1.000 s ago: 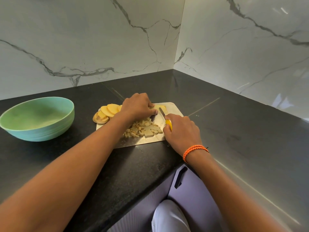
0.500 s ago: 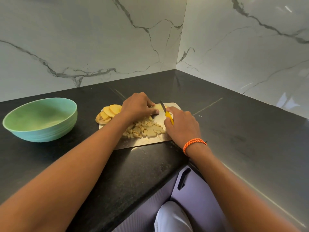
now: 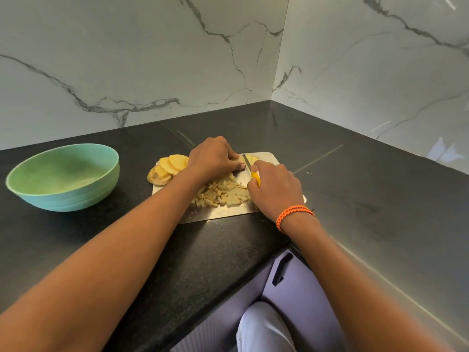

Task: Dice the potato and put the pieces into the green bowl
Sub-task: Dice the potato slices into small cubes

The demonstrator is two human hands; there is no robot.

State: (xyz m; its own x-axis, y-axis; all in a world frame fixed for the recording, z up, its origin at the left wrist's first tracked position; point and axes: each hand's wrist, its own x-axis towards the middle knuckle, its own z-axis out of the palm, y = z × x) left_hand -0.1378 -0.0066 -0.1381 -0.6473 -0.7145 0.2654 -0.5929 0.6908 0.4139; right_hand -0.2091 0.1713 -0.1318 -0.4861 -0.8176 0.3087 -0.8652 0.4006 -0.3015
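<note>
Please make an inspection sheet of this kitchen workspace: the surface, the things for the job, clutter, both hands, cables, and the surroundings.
Surface: black speckled countertop in a corner.
Job's things: metal cutting board carries a pile of diced potato; potato slices lie at its left end; green bowl stands apart to the left, with no pieces seen inside.
Clutter: nothing seen.
Grippers: left hand holds potato on the board; right hand grips a yellow-handled knife.
Cables: nothing seen.
Surroundings: white marble walls; lilac cabinet with dark handle below.
</note>
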